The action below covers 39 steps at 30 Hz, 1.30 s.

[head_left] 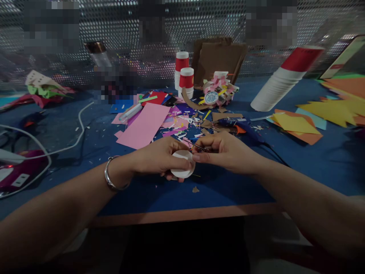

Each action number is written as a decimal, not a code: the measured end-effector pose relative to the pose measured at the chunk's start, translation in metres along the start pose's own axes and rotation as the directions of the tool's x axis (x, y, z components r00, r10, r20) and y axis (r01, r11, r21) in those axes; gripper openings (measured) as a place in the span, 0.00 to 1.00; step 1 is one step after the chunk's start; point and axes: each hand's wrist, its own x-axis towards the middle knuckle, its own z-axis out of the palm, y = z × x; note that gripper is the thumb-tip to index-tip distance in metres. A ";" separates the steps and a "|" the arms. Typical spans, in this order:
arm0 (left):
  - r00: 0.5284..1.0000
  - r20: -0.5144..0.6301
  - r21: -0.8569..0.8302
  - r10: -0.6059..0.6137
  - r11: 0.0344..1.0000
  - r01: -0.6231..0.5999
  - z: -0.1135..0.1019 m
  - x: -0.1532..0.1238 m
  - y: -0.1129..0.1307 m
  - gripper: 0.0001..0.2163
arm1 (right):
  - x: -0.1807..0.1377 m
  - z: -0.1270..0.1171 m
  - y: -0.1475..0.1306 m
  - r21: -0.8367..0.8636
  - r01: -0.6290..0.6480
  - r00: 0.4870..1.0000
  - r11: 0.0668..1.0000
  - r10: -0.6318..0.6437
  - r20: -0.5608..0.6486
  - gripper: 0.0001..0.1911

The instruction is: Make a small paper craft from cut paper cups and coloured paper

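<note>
My left hand is closed on a white disc, its thumb lying across the face and fingertips showing below. The disc looks like paper or card, perhaps a cup bottom. Close by on its right, my right hand is closed round a thin dark tool that looks like small scissors; the fingers hide most of it. The right thumb tip reaches the disc's edge. Both hands are just above the blue tabletop, near its front edge. A small brown scrap lies below them.
Beyond the hands lie pink paper and many scraps. A glue gun sits at right, its cord running forward. Stacked paper cups stand behind; another stack leans at right. A white cable crosses the left side.
</note>
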 end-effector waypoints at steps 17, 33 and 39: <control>1.000 -0.004 -0.050 0.005 0.999 -0.006 0.004 0.003 -0.003 0.08 | 0.001 0.002 -0.002 0.084 -0.027 0.997 0.996 0.033 -0.072 0.17; 0.970 -0.206 0.060 0.128 0.991 -0.118 0.007 0.004 -0.006 0.07 | 0.002 0.003 0.004 -0.021 0.026 0.990 0.999 -0.029 -0.139 0.18; 0.980 -0.162 0.017 0.117 0.993 -0.116 0.008 0.003 -0.007 0.09 | 0.001 0.002 0.002 0.061 0.027 0.991 0.998 -0.019 -0.132 0.17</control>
